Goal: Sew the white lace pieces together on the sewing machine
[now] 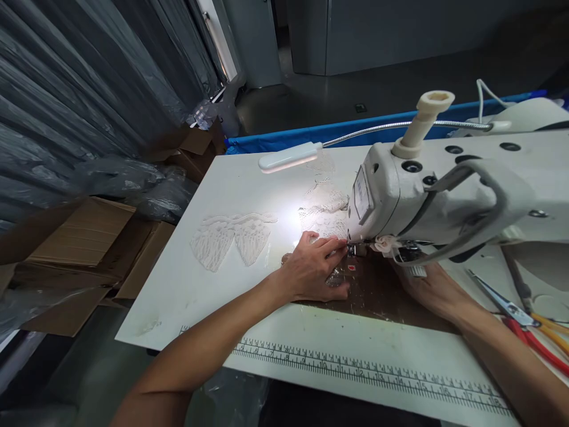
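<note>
My left hand lies palm down beside the needle area of a white sewing machine, its thumb and fingers apart, the fingertips near the presser foot. White lace fabric lies just beyond those fingers, up against the machine head. My right hand reaches in under the machine arm on the right; its fingers are hidden behind the machine. Two joined pieces of white lace rest flat on the left part of the white table. Between my hands is a brown plate.
A lamp on a bendable metal neck lights the table from above. Scissors and red-handled tools lie at the right. A printed ruler runs along the near edge. Open cardboard boxes stand on the left.
</note>
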